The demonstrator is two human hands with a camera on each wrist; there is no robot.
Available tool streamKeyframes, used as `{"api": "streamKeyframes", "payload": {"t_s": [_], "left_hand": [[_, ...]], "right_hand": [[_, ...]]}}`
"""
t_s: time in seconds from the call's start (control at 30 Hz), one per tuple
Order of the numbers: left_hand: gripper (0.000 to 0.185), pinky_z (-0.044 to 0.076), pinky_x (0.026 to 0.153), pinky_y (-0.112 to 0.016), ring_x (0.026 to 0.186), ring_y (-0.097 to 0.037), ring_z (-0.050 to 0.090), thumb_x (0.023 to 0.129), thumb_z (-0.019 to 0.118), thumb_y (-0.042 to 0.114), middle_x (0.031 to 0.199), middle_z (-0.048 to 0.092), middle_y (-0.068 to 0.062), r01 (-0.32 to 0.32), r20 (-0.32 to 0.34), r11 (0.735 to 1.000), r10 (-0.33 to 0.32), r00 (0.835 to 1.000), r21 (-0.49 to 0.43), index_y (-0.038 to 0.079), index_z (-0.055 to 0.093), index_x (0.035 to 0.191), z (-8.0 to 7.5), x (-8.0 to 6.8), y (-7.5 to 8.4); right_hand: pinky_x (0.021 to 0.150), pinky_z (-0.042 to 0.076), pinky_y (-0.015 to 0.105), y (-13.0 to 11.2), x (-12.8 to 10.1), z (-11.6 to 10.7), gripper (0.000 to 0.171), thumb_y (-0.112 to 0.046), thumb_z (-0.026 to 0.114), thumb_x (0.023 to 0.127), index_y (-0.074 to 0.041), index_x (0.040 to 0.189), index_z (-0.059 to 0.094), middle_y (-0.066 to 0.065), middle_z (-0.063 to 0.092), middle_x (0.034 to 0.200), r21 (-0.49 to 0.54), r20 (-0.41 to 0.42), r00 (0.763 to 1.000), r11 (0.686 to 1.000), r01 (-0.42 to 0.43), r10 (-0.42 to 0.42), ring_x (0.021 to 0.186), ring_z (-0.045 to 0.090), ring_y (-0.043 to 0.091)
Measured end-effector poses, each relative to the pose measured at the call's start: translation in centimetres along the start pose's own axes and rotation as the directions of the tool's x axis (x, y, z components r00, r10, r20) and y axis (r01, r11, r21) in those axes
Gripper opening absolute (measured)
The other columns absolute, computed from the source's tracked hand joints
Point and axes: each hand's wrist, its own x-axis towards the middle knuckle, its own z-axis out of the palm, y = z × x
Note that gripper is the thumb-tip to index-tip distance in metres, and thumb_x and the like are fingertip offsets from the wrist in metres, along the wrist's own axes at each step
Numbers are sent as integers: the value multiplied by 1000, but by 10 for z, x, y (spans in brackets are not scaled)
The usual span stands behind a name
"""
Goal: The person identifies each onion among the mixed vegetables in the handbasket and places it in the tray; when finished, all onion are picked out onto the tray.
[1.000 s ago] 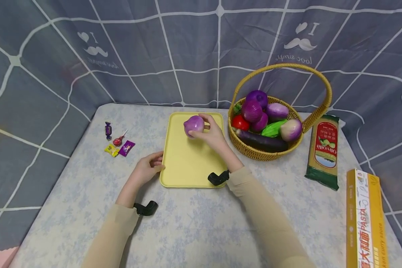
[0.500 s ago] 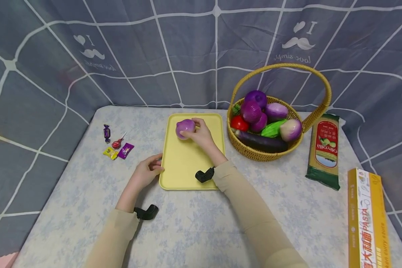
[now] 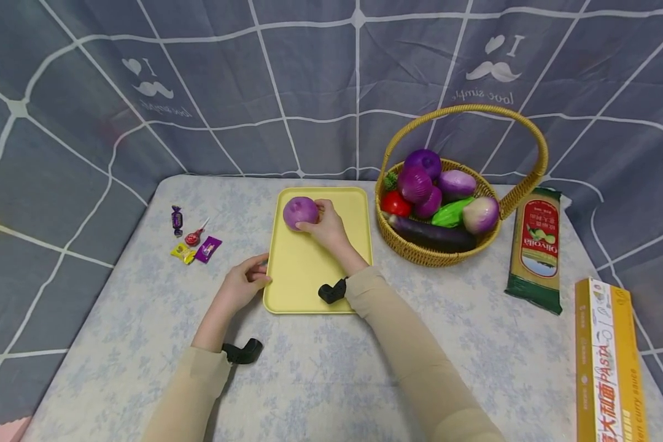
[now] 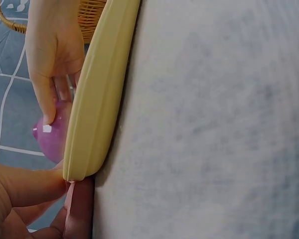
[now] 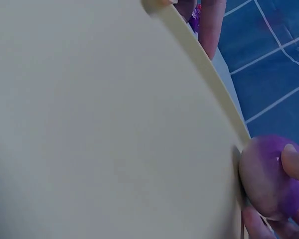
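Tray (image 3: 309, 276) lay on the table, left hand (image 3: 242, 283) pinching its near-left corner. Right hand (image 3: 325, 226) cupped the onion (image 3: 300, 212) at the tray's far-left end; smooth, light, probably slippery, best gripped round its middle.

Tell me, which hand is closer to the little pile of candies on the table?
The left hand. It holds the yellow tray's near-left corner, just right of the candies. The right hand grips the purple onion on the tray, farther away.

Right hand (image 3: 325, 228) curled forward, left hand (image 3: 243, 283) pinching.
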Motion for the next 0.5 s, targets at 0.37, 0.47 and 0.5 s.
{"api": "streamKeyframes", "payload": {"t_s": [0.37, 0.47, 0.5], "left_hand": [[54, 49, 73, -20, 101, -26, 61, 96, 60, 5, 117, 60, -21, -16, 6, 1000, 16, 1000, -1, 3, 44, 147, 0, 1, 0], [54, 49, 74, -21, 102, -26, 60, 96, 60, 5, 118, 60, -20, -2, 8, 1000, 2, 1000, 7, 5, 43, 148, -1, 0, 1], [54, 49, 74, -22, 103, -26, 60, 97, 60, 6, 118, 60, -20, -1, 10, 1000, 1, 1000, 12, 5, 43, 148, -1, 0, 1]], "right_hand": [[110, 42, 40, -7, -12, -2, 82, -25, 76, 87, 0, 152, 33, 20, 44, 150, -174, -20, 999, 985, 22, -26, 136, 47, 32], [108, 43, 42, -9, -19, -9, 79, -25, 75, 88, -1, 151, 34, 21, 43, 149, -185, -19, 999, 983, 22, -26, 134, 48, 33], [107, 45, 42, -10, -22, -12, 77, -25, 74, 89, -2, 150, 35, 21, 44, 147, -186, -18, 999, 982, 30, -34, 132, 50, 34]]}}
